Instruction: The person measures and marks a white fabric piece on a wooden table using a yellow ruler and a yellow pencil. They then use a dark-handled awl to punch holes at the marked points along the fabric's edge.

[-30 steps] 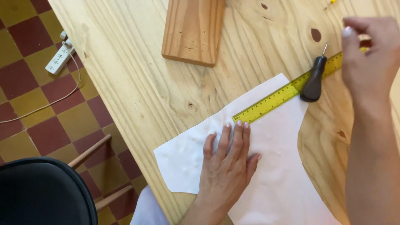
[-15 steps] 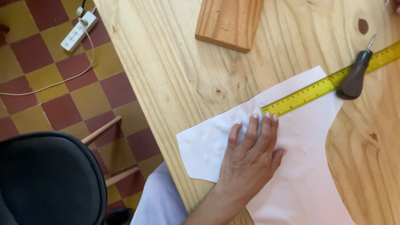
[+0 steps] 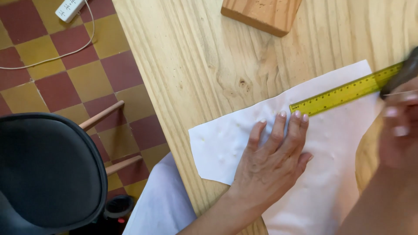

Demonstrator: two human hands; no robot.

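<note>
Left hand [image 3: 272, 163] flat, palm down, fingers [image 3: 279, 130] straight and slightly spread, thumb tucked along the right edge. Left wrist and forearm angling down toward the lower middle of the frame, bare. Right hand [image 3: 398, 130] blurred at the right edge, knuckles toward the camera, fingers apparently curled inward, grip not clear enough to judge. Right forearm running from the lower right corner up to the hand, also bare. Both hands well apart, neither touching the other.

One head-worn camera looks steeply down, close above the wooden table [image 3: 204, 61].
</note>
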